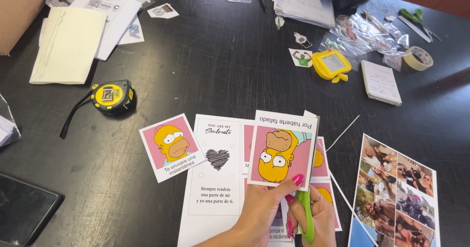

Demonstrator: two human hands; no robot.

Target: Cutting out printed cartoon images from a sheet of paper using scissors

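Dark wooden table (220, 70), strewn with papers and craft supplies.

Item in hand: printed picture card (281, 151), pink ground with a yellow cartoon head, white border, held upside down and raised just above the sheets below. Left hand (262, 210), grip closed: thumb on the card's lower edge, fingers behind. Right hand (316, 215), grip closed around green-handled scissors (307, 212), whose blades run up along the card's right edge.

Handling, as judged: thin paper stock, very light, limp at unsupported corners, easily creased or torn. Best held by the white border close to the cut line, keeping the sheet taut.

Beneath: white sheet with a scribbled heart (215, 173) and further pink cards. Left of it: a finished cut card (171, 146), lying flat. Right: a thin white offcut strip (342, 133) and a photo collage sheet (396, 193). Farther out: yellow tape measure (111, 96), yellow toy-shaped frame (331, 64), spiral notepad (381, 82), roll of masking tape (417, 58).
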